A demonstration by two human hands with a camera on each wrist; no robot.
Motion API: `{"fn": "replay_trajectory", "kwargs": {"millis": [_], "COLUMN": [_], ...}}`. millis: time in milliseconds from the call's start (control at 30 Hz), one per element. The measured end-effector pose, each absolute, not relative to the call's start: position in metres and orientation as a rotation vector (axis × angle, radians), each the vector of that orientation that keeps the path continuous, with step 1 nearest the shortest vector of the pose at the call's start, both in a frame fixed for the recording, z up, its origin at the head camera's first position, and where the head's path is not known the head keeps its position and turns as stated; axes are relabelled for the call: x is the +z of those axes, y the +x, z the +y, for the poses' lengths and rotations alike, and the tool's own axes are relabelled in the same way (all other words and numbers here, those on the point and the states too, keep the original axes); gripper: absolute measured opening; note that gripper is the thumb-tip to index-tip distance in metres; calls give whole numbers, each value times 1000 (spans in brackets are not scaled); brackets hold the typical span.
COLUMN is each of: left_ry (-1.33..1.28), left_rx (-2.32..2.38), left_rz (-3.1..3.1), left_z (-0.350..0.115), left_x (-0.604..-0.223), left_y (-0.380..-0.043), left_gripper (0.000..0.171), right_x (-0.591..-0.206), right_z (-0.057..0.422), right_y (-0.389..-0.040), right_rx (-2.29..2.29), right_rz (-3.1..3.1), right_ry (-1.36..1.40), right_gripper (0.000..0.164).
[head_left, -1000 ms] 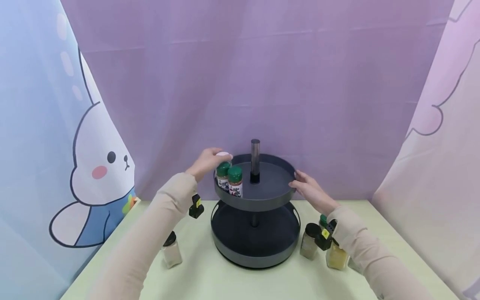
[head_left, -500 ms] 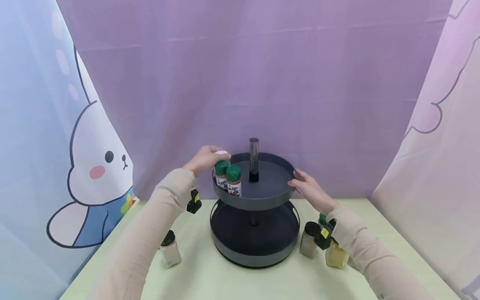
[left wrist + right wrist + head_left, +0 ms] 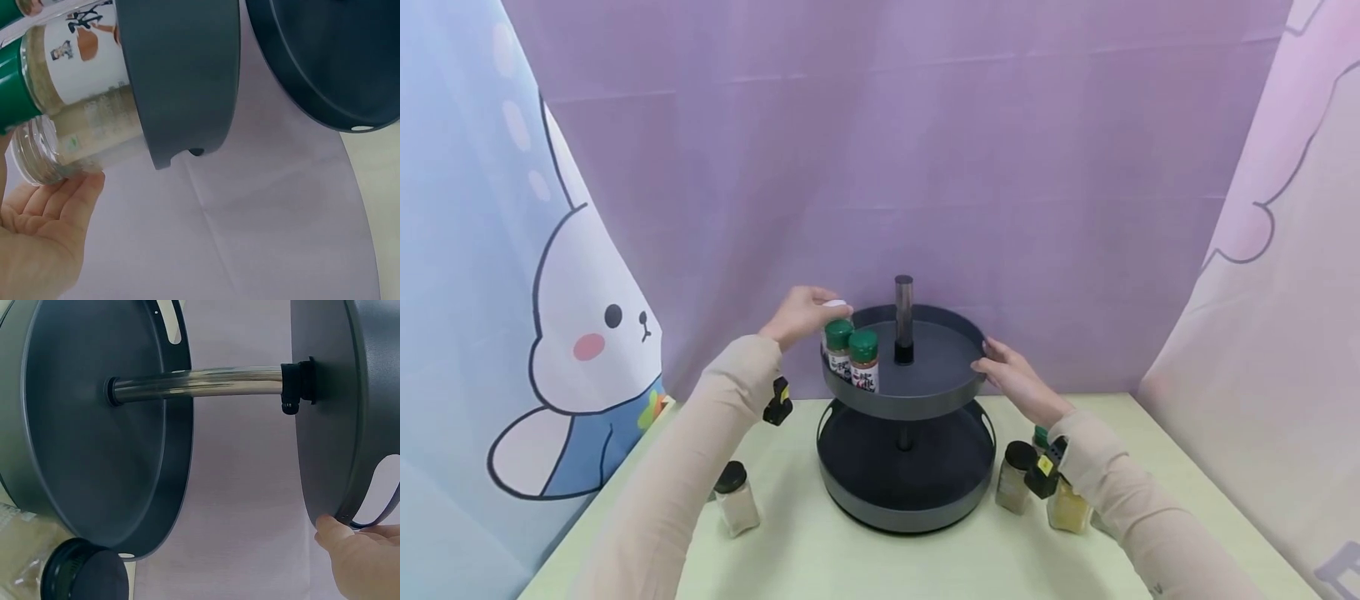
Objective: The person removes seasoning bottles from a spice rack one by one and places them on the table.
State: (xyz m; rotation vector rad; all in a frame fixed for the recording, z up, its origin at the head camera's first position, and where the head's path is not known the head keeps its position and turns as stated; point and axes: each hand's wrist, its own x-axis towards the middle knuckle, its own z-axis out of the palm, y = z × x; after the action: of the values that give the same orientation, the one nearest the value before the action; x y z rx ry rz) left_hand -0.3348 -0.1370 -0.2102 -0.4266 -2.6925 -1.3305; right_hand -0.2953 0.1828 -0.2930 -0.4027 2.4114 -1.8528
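Note:
My left hand [image 3: 797, 317] holds a clear spice jar by its white lid [image 3: 835, 303], at the left side of the upper round tray [image 3: 940, 354]. In the left wrist view that jar [image 3: 100, 125] stands inside the tray wall, and my fingertips touch its neck. Two green-capped spice jars stand just in front of it: one with a dark-lettered label [image 3: 839, 342], the other reddish [image 3: 864, 362]. My right hand [image 3: 1018, 379] grips the tray's right rim, thumb outside near the handle cutout [image 3: 381, 487]. The fingers behind the rim are partly hidden.
Below is a wider lower tray [image 3: 906, 475] on the same metal post [image 3: 904, 321]. A black-capped jar [image 3: 737, 500] stands left on the pale table. To the right are another black-capped jar [image 3: 1015, 479], a yellow one [image 3: 1069, 508] and more, partly behind my right sleeve.
The head view has shifted slightly, so everything sits a little further left. My left hand has edged slightly left with the white-lidded jar. My right hand keeps its hold on the rim.

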Motion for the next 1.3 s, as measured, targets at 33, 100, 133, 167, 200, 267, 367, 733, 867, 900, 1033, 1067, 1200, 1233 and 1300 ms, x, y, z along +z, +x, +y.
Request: {"fn": "replay_trajectory", "kwargs": {"millis": [33, 100, 133, 167, 200, 267, 367, 733, 867, 900, 1033, 1067, 1200, 1233, 1300], "left_ry": [-421, -422, -420, -421, -421, -415, -409, -384, -376, -377, -368, -364, -345, -341, -333], "left_rx": [-1327, -1323, -1321, -1321, -1320, -1312, -1290, -1277, -1270, -1268, -1264, -1265, -1260, -1260, -1256], "left_rz": [-2692, -2690, -2689, -2688, -2687, -2681, -2665, -2609, -2602, -2599, -2580, -2575, -2564, -2562, -2564], "left_z": [-138, -139, -140, -141, -142, -143, -144, -150, -154, -155, -158, -159, -165, -166, -170], "left_x": [-210, -210, -210, -211, -211, -210, -208, -188, -181, -179, -172, -170, -163, -162, -159], "left_y": [-335, -335, -335, -335, -335, -335, -335, -330, -329, -328, -326, -325, -321, -320, -317], "left_gripper": [52, 52, 52, 52, 51, 51, 51, 52, 51, 51, 52, 53, 55, 56, 56], "right_x": [-293, -294, -294, -294, -294, -294, -294, -294, -293, -293, -293, -293, -291, -291, -290], "right_z": [183, 183, 183, 183, 183, 182, 181, 178, 177, 177, 176, 176, 175, 175, 175], "right_y": [-295, -296, -296, -296, -297, -297, -298, -300, -302, -302, -304, -304, -304, -304, -303], "right_rx": [-1854, -1850, -1849, -1849, -1849, -1851, -1847, -1837, -1832, -1832, -1829, -1829, -1819, -1817, -1809], "right_rz": [2412, 2418, 2419, 2420, 2421, 2421, 2416, 2419, 2423, 2425, 2427, 2427, 2426, 2427, 2429], "right_ry": [-401, -401, -401, -401, -399, -396, -400, -400, -397, -393, -396, -401, -403, -402, -398], "right_gripper": [72, 72, 72, 72, 72, 73, 73, 72, 71, 71, 72, 72, 72, 72, 72]}}
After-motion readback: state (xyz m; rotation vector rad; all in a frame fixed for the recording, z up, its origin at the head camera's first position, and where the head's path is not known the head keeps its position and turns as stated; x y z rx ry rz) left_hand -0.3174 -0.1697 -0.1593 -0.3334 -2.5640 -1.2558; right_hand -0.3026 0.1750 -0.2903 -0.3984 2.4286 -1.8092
